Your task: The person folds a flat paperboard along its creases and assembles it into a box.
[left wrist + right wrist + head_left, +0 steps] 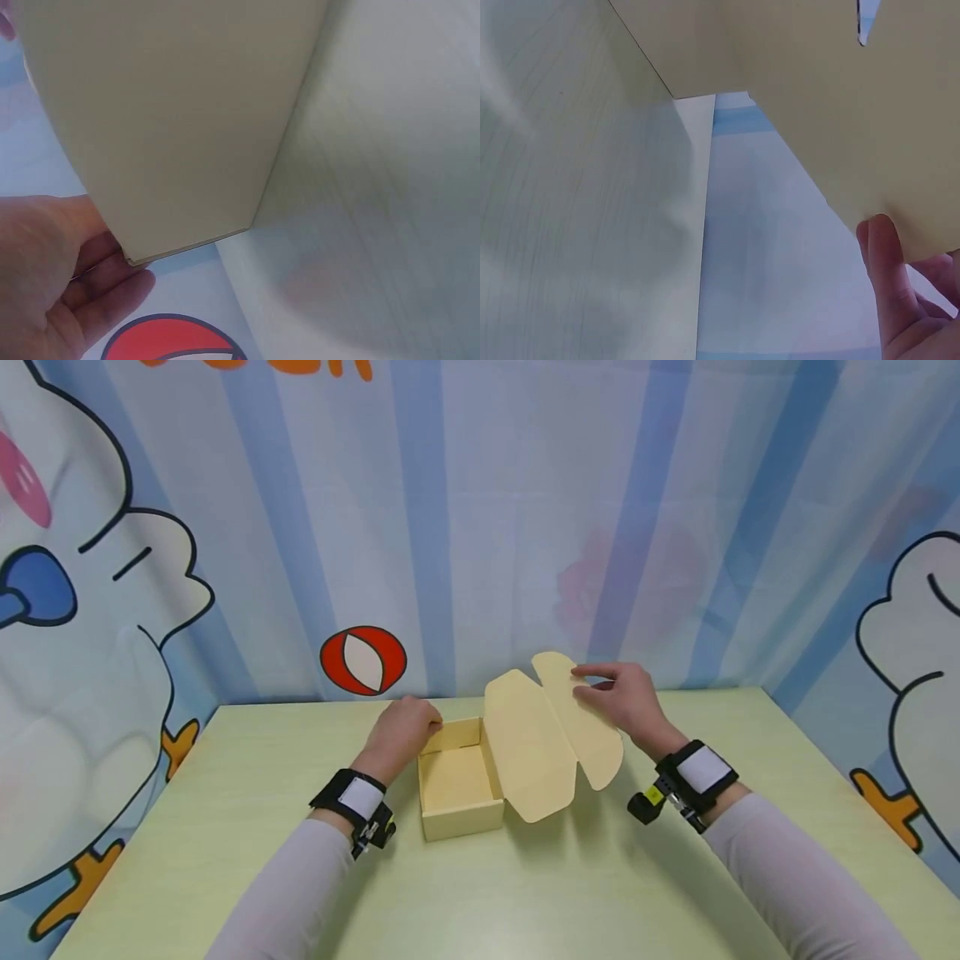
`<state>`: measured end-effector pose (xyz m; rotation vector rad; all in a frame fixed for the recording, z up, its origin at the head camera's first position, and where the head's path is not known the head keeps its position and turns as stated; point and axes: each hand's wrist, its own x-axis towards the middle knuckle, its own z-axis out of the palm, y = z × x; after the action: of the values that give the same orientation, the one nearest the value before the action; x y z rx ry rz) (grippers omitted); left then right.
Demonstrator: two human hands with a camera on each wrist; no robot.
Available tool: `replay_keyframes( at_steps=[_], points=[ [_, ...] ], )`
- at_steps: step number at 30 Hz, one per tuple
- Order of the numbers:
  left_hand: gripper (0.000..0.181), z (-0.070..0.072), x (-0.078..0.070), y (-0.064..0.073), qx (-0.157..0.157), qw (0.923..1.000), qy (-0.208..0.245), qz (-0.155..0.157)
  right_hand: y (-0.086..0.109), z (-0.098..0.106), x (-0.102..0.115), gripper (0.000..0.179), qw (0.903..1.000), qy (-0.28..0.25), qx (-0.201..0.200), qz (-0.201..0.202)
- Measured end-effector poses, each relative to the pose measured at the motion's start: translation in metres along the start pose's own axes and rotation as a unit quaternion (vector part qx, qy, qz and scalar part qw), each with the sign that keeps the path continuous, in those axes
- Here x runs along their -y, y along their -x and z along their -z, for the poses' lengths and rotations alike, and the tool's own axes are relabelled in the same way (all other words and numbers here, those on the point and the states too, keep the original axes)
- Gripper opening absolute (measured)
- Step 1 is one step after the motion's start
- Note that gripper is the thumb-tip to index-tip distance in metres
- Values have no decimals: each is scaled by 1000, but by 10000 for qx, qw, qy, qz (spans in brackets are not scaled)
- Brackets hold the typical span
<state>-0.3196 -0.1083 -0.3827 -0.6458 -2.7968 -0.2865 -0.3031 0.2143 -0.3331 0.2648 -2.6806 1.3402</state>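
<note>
A small pale-yellow cardboard box [459,777] stands on the table with its lid [528,743] swung out to the right. The lid's front flap [581,718] angles away along a crease, with rounded ends. My left hand [401,735] grips the box's back left corner; in the left wrist view its fingers [112,292] bend round behind the side wall [180,135]. My right hand [626,697] pinches the flap's outer edge near its far end. From the right wrist, a fingertip [883,232] presses against the card. The box's inside shows bare card.
The light green table [285,827] reaches back to a striped blue-and-white curtain [510,527] printed with cartoon figures and a red ball [363,660]. Both wrists wear black straps with small cameras; the right camera [647,806] hangs close to the flap.
</note>
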Motion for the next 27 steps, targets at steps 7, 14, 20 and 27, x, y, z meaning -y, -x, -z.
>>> replay_keyframes(
  at_steps=[7, 14, 20, 27],
  points=[
    [21, 4, -2, 5, 106, 9998, -171, 33, 1, 3, -3, 40, 9990, -164, 417, 51],
    [33, 12, -3, 14, 271, 9996, 25, -16, 3, 14, -10, 51, 9963, -370, 768, -138],
    [45, 12, -2, 23, 270, 9971, 632, 324, 4, 19, -11, 51, 9970, -436, 568, -280],
    [30, 12, -12, 30, 351, 9880, 1111, 1013, 0, 11, -13, 44, 9935, -1078, 80, -341]
  ],
)
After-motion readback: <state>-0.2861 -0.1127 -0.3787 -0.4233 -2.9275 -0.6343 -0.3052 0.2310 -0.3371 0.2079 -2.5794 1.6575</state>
